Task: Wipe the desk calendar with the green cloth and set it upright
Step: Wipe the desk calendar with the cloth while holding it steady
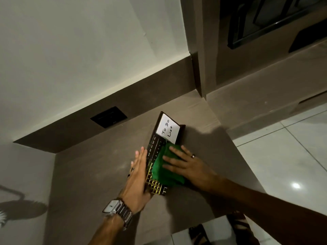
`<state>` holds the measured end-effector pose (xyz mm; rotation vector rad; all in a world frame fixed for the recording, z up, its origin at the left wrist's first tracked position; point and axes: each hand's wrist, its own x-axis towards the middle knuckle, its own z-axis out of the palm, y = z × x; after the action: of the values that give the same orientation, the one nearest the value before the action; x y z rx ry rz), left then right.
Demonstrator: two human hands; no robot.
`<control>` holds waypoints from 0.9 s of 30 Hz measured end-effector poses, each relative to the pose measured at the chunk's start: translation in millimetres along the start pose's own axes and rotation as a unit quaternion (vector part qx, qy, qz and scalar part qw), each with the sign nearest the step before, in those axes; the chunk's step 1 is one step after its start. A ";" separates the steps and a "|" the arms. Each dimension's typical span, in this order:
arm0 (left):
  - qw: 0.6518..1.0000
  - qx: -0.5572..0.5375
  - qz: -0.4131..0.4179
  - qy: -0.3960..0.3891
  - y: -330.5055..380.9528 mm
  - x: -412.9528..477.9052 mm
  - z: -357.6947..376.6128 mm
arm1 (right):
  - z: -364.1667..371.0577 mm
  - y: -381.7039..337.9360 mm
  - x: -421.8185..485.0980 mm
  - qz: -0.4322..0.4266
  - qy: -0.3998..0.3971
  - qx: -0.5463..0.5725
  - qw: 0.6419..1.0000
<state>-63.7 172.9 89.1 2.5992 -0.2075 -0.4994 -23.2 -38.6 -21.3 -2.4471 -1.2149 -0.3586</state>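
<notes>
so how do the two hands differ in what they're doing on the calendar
The right hand lies flat on the green cloth, pressing it onto the calendar's face; the left hand touches no cloth and braces the desk calendar along its left edge. The left wrist carries a metal watch; the right hand shows a ring. Both have fingers extended, not curled.

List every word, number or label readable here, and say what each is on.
"To Do List": handwritten on the white note at the calendar's far end.
"AUG SEP OCT NOV DEC": small month row along the calendar's left edge, just legible.
Small digits beside the months: too small to read surely.
Watch face: no readable marks.
Wall plate: nothing readable.
</notes>
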 end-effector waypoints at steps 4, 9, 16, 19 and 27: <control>1.000 0.010 0.017 0.002 2.3 0.9 -1.3 | -8.6 4.3 34.1 -0.030 0.037 0.039 0.998; 1.000 0.029 0.007 -0.004 2.6 3.8 -3.4 | -4.7 26.0 13.8 0.066 0.001 0.033 0.997; 0.999 0.036 0.004 0.001 5.7 4.5 -3.1 | -4.5 39.3 31.3 0.093 0.031 0.053 0.994; 1.000 0.022 -0.005 0.000 7.3 3.8 -4.1 | -5.6 24.6 12.0 0.162 -0.014 0.075 0.984; 1.000 0.013 -0.004 -0.005 7.5 4.1 -6.2 | -24.9 31.3 31.6 0.119 0.017 0.087 0.989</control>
<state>-57.9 168.1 96.5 2.6250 -0.2093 -0.5152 19.2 -44.6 6.2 -2.3881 -0.8878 -0.2147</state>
